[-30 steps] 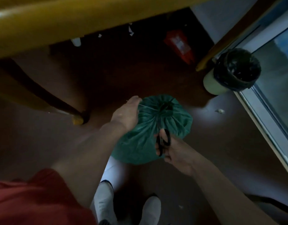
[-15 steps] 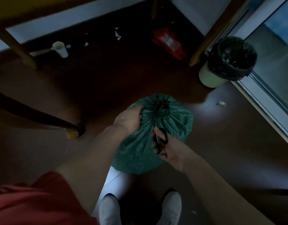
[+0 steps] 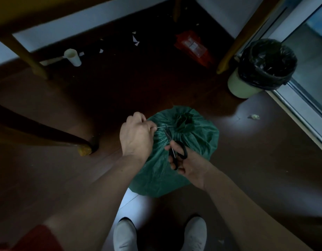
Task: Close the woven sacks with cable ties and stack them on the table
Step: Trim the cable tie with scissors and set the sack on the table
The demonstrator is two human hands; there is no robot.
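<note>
So the green sack is sitting on the floor, right under both hands, with its neck already bunched shut just past the fingertips. The left hand is closed in a pinch on the loose tail of the tie, holding it out taut from the neck. The right hand is wrapped around black scissors, fingers through the loops, with the blades pointing up at that tail, a bit right of the left hand's knuckles. It's dark down there, so I honestly can't tell if the blades are touching the tail yet. Looks like the trimming step to me, so this sack is basically closed but not stacked on the table yet. Handling-wise, woven plastic like this is soft and a bit slick. It bulges round, so it's full of something, but I can't judge the weight from here. I'd grab it by the gathered neck just below the tie, where there's a firm knot of material, with the other hand under the belly so it doesn't sag or slide. The tail is thin and stiff, so it should snip clean while it's pulled tight.
</note>
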